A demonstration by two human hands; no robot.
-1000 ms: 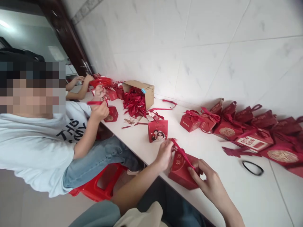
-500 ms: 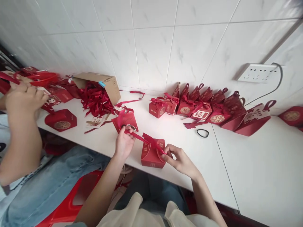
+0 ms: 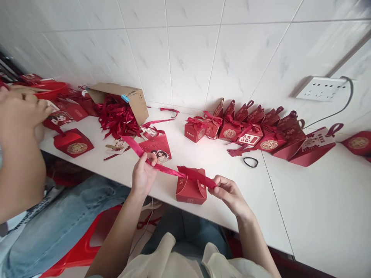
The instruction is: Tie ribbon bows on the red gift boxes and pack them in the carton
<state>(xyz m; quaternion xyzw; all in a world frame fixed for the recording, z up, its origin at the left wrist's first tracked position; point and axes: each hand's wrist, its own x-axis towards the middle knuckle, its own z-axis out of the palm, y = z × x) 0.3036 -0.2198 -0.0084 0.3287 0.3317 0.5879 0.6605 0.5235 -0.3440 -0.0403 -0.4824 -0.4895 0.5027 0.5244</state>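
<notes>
Fingers (image 3: 146, 161) of the left hand (image 3: 142, 177) are pinched on a red ribbon (image 3: 168, 171) partway along its length, and the loose end runs on past the hand toward the back left. Fingers (image 3: 219, 180) of the right hand (image 3: 231, 194) are closed on the ribbon's other end. Between the two hands the ribbon is stretched straight and slopes a little down to the right, crossing the top of a small red box (image 3: 189, 192). Whether it passes through the flaps cannot be told. The small red box stands upright at the front edge of the white surface (image 3: 319, 200), between the hands and nearer the right one.

Just behind the left hand lies a printed red box (image 3: 159, 148) with a picture of a couple on it. Toward the back left corner a cardboard carton (image 3: 129, 99) lies on its side, with a heap of ribbons (image 3: 116, 120) spilling from its mouth. A row of red boxes (image 3: 252, 129) tied with bows lines the back edge against the tiled wall (image 3: 191, 50), from the middle to the right. A black hair band (image 3: 251, 162) lies just in front of that row. A socket strip (image 3: 321, 89) is fixed to the wall on the right. At the left edge another person's hand (image 3: 21, 114) is raised, with a six-sided red box (image 3: 74, 143) near it on the surface
</notes>
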